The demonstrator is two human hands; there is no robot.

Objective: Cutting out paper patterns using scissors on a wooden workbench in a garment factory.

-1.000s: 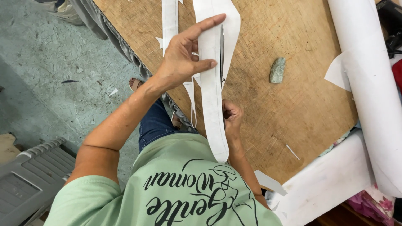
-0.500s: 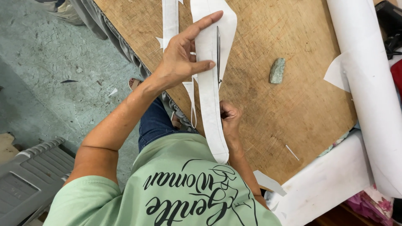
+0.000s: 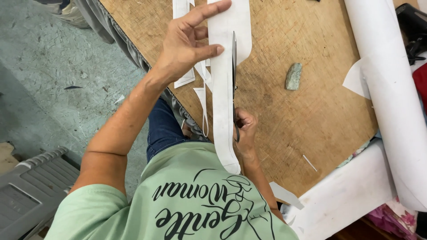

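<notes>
My left hand (image 3: 187, 44) pinches a long white paper strip (image 3: 222, 111) between thumb and fingers, holding it up over the wooden table (image 3: 320, 111). My right hand (image 3: 244, 129) sits lower, close to my green shirt, and grips the handles of long dark scissors (image 3: 234, 66). The blades run up along the strip's right edge. The strip's rounded lower end hangs over my chest, and its wide top reaches the frame's upper edge.
A grey-green stone (image 3: 293, 76) lies on the table to the right of the scissors. Large white paper rolls (image 3: 387, 89) lie along the right side. Cut paper scraps (image 3: 182, 9) rest near the table's left edge. A grey plastic crate (image 3: 31, 186) stands on the concrete floor.
My left hand and the strip have shifted slightly up and away from me. The scissors stay along the strip's right edge in my right hand.
</notes>
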